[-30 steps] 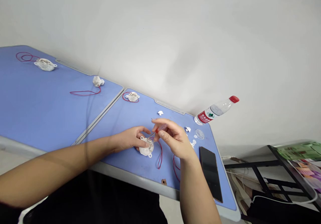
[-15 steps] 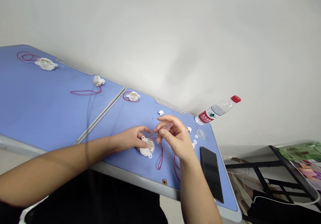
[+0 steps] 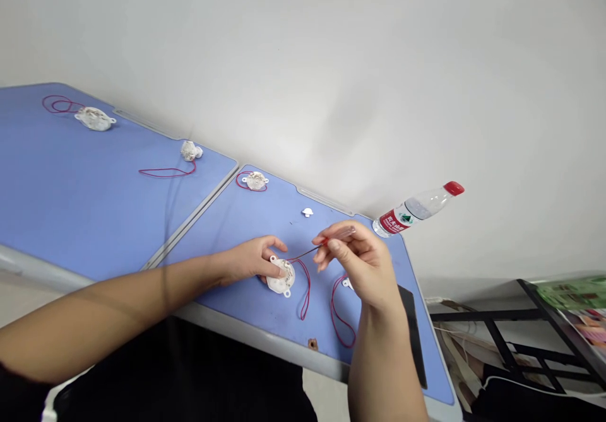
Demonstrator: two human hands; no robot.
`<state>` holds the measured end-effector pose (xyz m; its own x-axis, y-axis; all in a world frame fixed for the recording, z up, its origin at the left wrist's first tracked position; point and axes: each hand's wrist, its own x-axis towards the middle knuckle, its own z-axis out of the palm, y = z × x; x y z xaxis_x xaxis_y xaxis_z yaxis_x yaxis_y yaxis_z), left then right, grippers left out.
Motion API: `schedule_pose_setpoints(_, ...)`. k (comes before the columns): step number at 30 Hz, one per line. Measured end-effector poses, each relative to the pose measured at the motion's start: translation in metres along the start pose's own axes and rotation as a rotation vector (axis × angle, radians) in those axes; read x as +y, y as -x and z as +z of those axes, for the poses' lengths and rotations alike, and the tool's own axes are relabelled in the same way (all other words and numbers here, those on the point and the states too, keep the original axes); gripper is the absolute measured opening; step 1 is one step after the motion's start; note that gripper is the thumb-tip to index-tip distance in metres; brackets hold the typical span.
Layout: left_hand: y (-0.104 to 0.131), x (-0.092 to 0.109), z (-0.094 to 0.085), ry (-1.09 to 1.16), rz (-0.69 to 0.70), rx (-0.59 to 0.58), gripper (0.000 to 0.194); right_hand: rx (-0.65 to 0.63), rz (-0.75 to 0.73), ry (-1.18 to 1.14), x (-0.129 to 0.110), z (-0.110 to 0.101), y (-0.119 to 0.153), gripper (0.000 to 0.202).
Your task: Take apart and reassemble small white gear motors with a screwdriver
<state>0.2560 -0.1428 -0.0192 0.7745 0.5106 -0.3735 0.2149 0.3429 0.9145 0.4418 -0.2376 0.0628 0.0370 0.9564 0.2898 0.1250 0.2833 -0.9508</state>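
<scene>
My left hand grips a round white plastic part with two small lug ears near the table's front edge, thumb on its face. A red wire loop trails from it onto the blue table. Held in my right hand is a screwdriver with a clear handle, red near the shaft. Its thin dark shaft points left and down toward the white part; I cannot tell whether the tip touches it. Under my right hand lies another red wire loop beside a partly hidden white piece.
Similar white parts with red wires lie at the far left, left of the table seam and just right of it. A small white cap, water bottle and dark phone are also there. A black-framed rack stands right.
My right hand has moved right and slightly away from the white part, bringing the screwdriver's shaft into clearer view. My left hand keeps its hold. The camera view has shifted slightly.
</scene>
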Motion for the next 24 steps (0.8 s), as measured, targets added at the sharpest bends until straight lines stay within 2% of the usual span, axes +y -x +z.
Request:
schedule_pose_setpoints(6,-0.002,-0.002,-0.002,0.004,0.009,-0.028,0.064,-0.014,0.017,0.006,0.003,0.013,-0.004,0.01)
schedule_pose_setpoints(18,-0.001,0.0,0.001,0.015,0.016,-0.027,0.061,-0.065,0.077,0.038,0.011,0.013,-0.004,0.013)
schedule_pose_setpoints(24,0.0,-0.001,0.001,-0.017,0.022,-0.015,0.061,0.011,0.04,0.176,0.014,0.019,-0.004,0.016)
